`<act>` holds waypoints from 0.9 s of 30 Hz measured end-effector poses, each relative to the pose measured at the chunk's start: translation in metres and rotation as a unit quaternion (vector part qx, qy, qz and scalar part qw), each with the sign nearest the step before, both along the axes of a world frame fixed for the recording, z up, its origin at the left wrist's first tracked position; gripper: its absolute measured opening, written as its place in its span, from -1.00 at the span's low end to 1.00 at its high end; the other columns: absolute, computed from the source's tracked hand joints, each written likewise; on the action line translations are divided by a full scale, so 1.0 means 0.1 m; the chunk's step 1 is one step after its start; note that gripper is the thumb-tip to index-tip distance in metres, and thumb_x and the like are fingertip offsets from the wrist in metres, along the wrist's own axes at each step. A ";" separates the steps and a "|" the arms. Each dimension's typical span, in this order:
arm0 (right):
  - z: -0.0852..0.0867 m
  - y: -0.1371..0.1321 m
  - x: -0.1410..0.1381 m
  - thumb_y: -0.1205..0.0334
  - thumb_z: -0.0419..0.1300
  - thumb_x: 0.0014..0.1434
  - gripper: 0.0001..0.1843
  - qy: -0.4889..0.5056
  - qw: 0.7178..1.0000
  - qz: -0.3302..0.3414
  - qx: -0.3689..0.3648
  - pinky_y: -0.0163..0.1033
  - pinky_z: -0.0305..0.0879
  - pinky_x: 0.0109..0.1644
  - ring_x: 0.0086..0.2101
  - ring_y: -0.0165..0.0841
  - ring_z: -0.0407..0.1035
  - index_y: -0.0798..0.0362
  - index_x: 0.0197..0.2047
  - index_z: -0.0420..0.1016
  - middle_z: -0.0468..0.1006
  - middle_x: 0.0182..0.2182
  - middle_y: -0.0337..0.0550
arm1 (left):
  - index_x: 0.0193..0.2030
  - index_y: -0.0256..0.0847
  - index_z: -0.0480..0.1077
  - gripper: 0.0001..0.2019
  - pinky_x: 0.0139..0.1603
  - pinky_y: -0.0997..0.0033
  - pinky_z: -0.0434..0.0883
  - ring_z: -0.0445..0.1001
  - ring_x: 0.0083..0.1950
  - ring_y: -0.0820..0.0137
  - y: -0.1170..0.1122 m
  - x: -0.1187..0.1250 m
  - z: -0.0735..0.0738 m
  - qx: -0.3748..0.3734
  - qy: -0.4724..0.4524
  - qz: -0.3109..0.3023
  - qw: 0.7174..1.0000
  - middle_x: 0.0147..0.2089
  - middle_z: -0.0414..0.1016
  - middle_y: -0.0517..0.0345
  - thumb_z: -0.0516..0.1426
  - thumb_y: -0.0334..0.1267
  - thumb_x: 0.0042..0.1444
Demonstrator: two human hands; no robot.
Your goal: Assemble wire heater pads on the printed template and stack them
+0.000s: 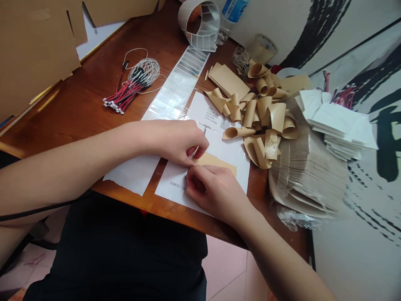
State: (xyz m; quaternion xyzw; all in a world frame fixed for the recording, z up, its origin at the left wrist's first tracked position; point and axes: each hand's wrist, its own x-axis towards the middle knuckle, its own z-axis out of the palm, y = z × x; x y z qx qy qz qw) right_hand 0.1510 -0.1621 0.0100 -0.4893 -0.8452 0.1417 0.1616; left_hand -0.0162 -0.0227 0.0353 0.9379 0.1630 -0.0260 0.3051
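A flat tan paper strip (216, 162) lies on a white printed sheet (225, 142) near the front edge of the wooden table (78, 104). My left hand (175, 140) is closed, with fingertips pinching the strip's left end. My right hand (213, 190) is closed too, its fingers pressed on the same end from below. The two hands touch each other at the strip's corner. What exactly sits between the fingertips is hidden.
A heap of curled tan strips (260, 117) lies behind the sheet. A stack of bagged tan sheets (307, 175) and white packets (338, 121) stand right. A bundle of red and white wires (131, 85), a label roll (200, 21) with its strip (175, 88), and cardboard (34, 46) lie left.
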 end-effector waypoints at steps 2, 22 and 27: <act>-0.01 0.00 -0.01 0.38 0.09 0.21 -0.86 -0.011 1.000 -0.003 0.011 -0.34 0.11 -0.42 -0.55 -0.47 0.24 0.08 -0.37 0.42 0.40 -0.55 -0.27 | -0.25 -0.14 0.58 -0.89 -0.32 0.40 0.20 0.45 -0.31 0.41 0.00 0.00 0.01 0.004 -0.001 -0.003 1.000 -0.27 0.59 0.18 0.24 -0.27 0.08; 0.03 0.03 0.02 0.37 0.12 0.23 -0.89 0.011 1.000 -0.006 -0.022 -0.35 0.13 -0.41 -0.56 -0.49 0.20 0.05 -0.34 0.40 0.33 -0.58 -0.35 | -0.26 -0.15 0.58 -0.89 -0.31 0.39 0.21 0.45 -0.31 0.42 -0.01 0.01 0.02 0.001 0.006 0.001 1.000 -0.26 0.60 0.16 0.23 -0.26 0.09; 0.03 0.02 0.01 0.39 0.10 0.22 -0.89 0.006 1.000 0.000 -0.019 -0.35 0.11 -0.42 -0.56 -0.48 0.23 0.06 -0.34 0.41 0.35 -0.57 -0.33 | -0.26 -0.15 0.58 -0.90 -0.31 0.39 0.20 0.44 -0.31 0.42 -0.01 0.01 0.01 0.006 0.001 0.002 1.000 -0.27 0.60 0.17 0.25 -0.26 0.07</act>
